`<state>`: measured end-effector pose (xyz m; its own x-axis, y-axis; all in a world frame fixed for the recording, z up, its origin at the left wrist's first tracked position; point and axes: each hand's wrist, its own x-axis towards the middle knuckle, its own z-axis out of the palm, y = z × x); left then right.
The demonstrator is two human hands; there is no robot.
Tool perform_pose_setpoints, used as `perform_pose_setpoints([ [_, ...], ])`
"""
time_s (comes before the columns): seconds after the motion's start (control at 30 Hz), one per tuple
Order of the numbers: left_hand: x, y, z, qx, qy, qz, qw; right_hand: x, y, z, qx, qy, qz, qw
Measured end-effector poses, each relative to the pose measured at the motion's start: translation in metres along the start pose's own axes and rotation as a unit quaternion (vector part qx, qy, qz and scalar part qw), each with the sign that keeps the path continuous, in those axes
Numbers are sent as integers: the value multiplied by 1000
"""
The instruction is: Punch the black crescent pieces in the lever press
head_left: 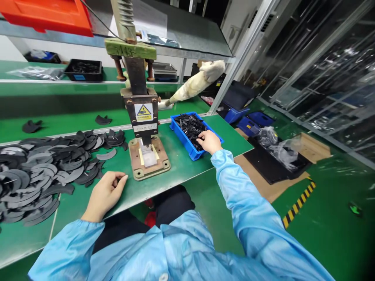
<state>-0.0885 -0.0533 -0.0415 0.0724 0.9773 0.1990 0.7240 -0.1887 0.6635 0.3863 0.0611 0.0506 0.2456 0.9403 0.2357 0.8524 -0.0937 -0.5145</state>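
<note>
My right hand [209,142] reaches over the near right side of a blue bin [190,151], its fingertips pinched on one of the small black parts [190,125] heaped inside. My left hand [106,194] rests by the table's front edge, fingers curled in and thumb beside them, with nothing visible in it. Between the hands stands a hand press [143,113] with a yellow warning label. Under its ram, a pale clear block [149,157] sits on the brown metal base [159,168]. Left of my left hand lies a wide pile of dark curved plastic pieces [43,171].
The press's wrapped lever [193,86] sticks out to the right above the blue bin. A black tray [84,70] of dark parts stands on the back ledge. An orange-red bin [48,17] is on the upper shelf. Cardboard [313,148] and plastic bags lie on the right floor.
</note>
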Motion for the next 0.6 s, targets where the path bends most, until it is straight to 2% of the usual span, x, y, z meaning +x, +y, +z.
perform_pose_setpoints([
  [0.1,-2,3,-1,0,-1,6,1000,3,-8,1,31,21,8,999],
  [0.23,-2,-3,1,-7,6,20,1000,0,-15,-10,120,90,3,989],
  [0.33,-1,-10,2,-30,26,26,999,-22,-23,-11,231,136,-11,963],
  [0.4,-3,-6,3,-54,63,29,996,-50,-36,0,320,136,-26,937],
  [0.47,-8,12,5,-95,111,43,988,-86,-54,20,407,106,-37,906],
  [0.53,-16,43,10,-157,134,74,976,-124,-76,46,484,57,-37,873],
  [0.6,-22,78,18,-228,94,115,962,-158,-100,72,544,9,-26,838],
])
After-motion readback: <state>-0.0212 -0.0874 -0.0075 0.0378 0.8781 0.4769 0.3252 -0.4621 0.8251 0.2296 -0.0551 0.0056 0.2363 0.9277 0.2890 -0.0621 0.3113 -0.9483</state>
